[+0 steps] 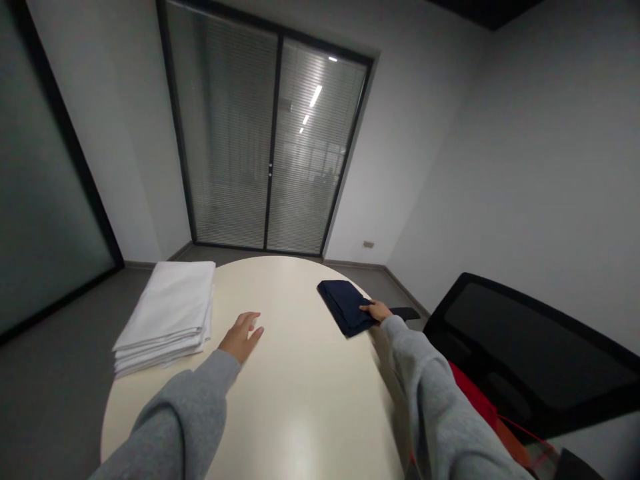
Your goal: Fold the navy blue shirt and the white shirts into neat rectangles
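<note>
Dark navy folded cloth (343, 303) lies at the right edge of the round cream table (295, 400). My right hand (379, 311) grips its near right side, thumb and fingers pressed on the fabric; part of the hand's underside is hidden. Over the left part of the table, my left hand (241, 337) holds nothing, thumb and fingers apart. Left of that hand sits a stack of folded white cloths (173, 300), neatly layered, its left side reaching the table's rim.
A black mesh chair (530, 340) stands close on the right, with something red (473, 393) on it. Beyond the table are glass doors (270, 160) with blinds, and grey walls (540, 167). Grey floor (45, 393) shows at the left.
</note>
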